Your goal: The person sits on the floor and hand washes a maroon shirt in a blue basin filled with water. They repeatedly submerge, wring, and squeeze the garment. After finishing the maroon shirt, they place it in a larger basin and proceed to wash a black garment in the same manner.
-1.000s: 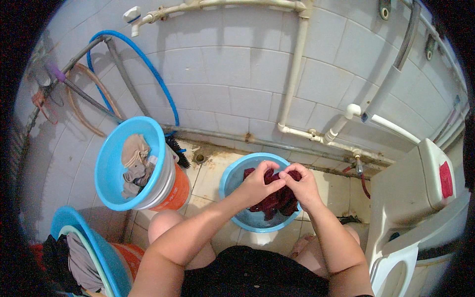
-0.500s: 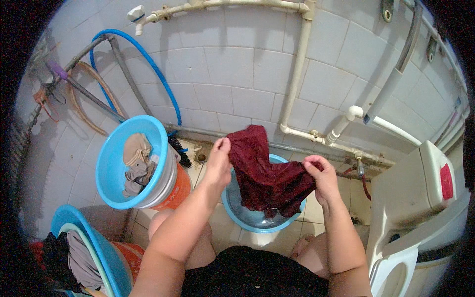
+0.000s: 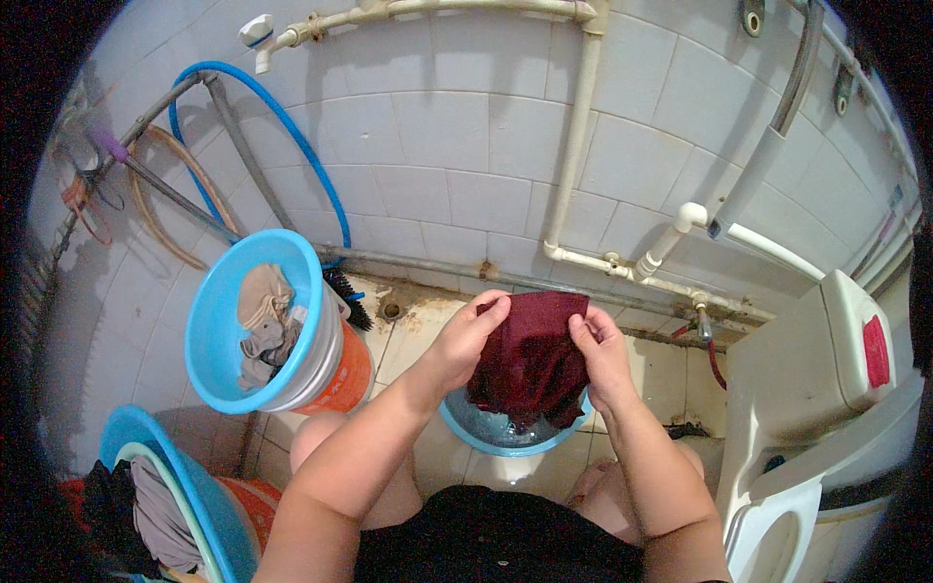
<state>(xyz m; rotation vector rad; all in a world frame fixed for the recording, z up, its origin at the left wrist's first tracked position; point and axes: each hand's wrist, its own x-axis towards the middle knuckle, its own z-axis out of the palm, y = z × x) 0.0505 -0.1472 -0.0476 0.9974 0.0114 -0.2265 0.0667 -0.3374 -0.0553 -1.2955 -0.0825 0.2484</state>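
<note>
A dark red cloth (image 3: 533,355) hangs gathered over a round blue basin (image 3: 513,447), its top edge stretched between two bare hands; whether its lower end touches the basin is hard to tell. The left hand (image 3: 463,342) pinches the upper left corner between thumb and fingers, and the right hand (image 3: 606,361) grips the upper right corner likewise. The basin sits on a tiled floor (image 3: 413,442). To the left, beige and gray clothes (image 3: 267,311) lie in another blue tub (image 3: 214,330) atop a white-and-orange bucket (image 3: 340,374); a toilet (image 3: 792,364) stands at right

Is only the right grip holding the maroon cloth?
No, the left grip also holds the maroon cloth near its upper end, opposite the right grip.
</note>
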